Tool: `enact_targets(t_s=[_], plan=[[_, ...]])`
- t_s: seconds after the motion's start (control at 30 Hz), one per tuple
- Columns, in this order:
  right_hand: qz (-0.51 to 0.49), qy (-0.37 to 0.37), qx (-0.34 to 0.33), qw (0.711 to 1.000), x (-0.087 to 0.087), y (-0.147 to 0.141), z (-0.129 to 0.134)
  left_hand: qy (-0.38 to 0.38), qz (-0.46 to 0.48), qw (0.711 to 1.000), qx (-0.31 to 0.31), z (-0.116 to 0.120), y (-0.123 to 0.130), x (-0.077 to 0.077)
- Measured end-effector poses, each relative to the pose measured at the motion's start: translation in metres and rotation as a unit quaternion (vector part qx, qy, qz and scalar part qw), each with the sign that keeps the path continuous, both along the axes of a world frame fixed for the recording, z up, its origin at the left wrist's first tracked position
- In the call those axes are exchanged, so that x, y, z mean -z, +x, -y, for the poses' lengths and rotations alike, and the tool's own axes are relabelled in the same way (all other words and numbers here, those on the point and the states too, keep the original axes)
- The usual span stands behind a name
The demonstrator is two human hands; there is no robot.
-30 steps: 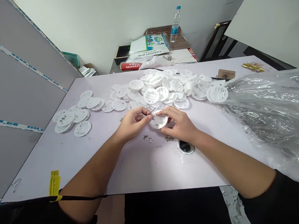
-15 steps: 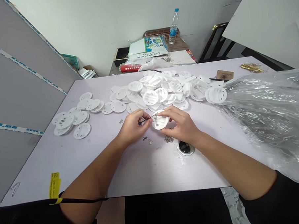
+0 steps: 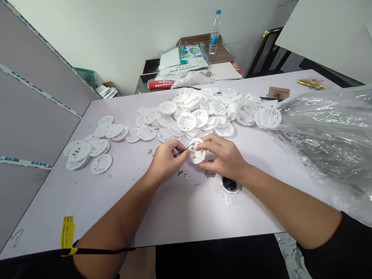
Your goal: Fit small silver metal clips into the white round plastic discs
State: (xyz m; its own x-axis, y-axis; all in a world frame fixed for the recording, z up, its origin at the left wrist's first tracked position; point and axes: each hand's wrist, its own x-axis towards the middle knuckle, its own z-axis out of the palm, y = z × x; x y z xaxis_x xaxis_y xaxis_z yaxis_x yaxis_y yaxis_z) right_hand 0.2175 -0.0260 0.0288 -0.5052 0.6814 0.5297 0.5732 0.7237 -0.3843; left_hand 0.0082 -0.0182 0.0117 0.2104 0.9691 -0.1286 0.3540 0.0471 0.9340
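Note:
My left hand is closed around slim dark tweezers, whose tips reach over a round white plastic disc. The thumb of that hand comes up to the disc's left edge. My right hand pinches the same disc from the right, fingers on its upper face and thumb at the lower edge. Small metal parts show in the disc's slots, too small to make out well. Below the hands lie loose metal pieces and a small pile of metal contacts, partly hidden by my right hand.
A heap of white discs spreads behind my hands, with a smaller group at left. A round black-centred piece lies near my right wrist. Clear plastic sheeting covers the right side. A black cable runs along the front left edge.
The disc has turned and tilted slightly in my fingers, and my right fingers have shifted a little across its face. Both hands keep their hold.

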Motion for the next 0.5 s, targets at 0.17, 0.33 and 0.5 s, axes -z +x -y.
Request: enact_targets(t_s=[0.17, 0.33, 0.5], plan=[[-0.010, -0.007, -0.004, 1.000, -0.0012, 0.0017, -0.0004, -0.065, 0.096, 0.992, 0.043, -0.0022, -0.0052, -0.0003], [-0.031, -0.008, -0.013, 0.999, -0.0051, 0.0030, -0.0005, -0.111, 0.187, 0.972, 0.084, -0.0037, -0.0090, 0.0029], [-0.058, -0.017, -0.021, 0.998, -0.0078, 0.0031, -0.0008, -0.118, 0.246, 0.959, 0.078, -0.0053, -0.0101, 0.0000]])
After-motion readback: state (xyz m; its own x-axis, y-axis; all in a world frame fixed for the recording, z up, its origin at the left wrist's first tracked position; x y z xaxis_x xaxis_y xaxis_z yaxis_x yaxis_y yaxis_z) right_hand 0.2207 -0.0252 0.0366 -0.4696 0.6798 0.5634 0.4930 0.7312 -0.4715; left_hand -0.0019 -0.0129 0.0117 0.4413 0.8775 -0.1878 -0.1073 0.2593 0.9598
